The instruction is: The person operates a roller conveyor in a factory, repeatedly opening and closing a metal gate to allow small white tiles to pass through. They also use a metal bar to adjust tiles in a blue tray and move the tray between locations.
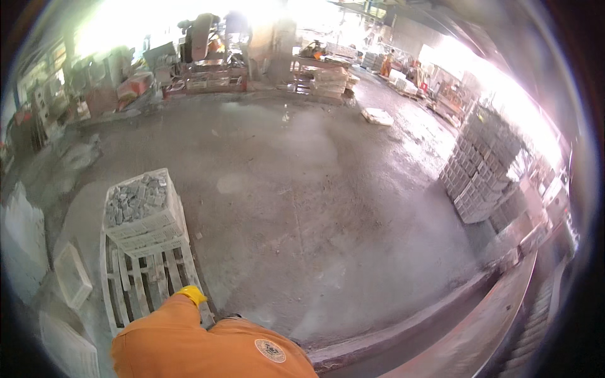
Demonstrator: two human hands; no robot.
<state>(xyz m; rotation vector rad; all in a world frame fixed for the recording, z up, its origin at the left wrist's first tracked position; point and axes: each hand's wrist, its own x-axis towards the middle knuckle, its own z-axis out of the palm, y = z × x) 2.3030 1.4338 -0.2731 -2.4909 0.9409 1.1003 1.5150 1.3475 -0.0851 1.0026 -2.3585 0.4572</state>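
My left hand (192, 294), in a yellow glove, shows just past the end of an orange sleeve (154, 334) at the lower left. Little of it is visible, and its fingers cannot be made out, nor whether they hold anything. It is nearest to the near right part of a slatted pallet (174, 271). On the pallet's far end stand stacked white crates (151, 236), the top one full of small grey blocks (135, 200). My right hand is out of view.
Left of the pallet, a shallow white crate (72, 275) leans tilted. A tall stack of crates (482, 167) stands at the right. A long metal channel (479, 321) runs along the lower right. Loaded racks (205, 80) line the back; a flat white bundle (377, 116) lies on the concrete floor.
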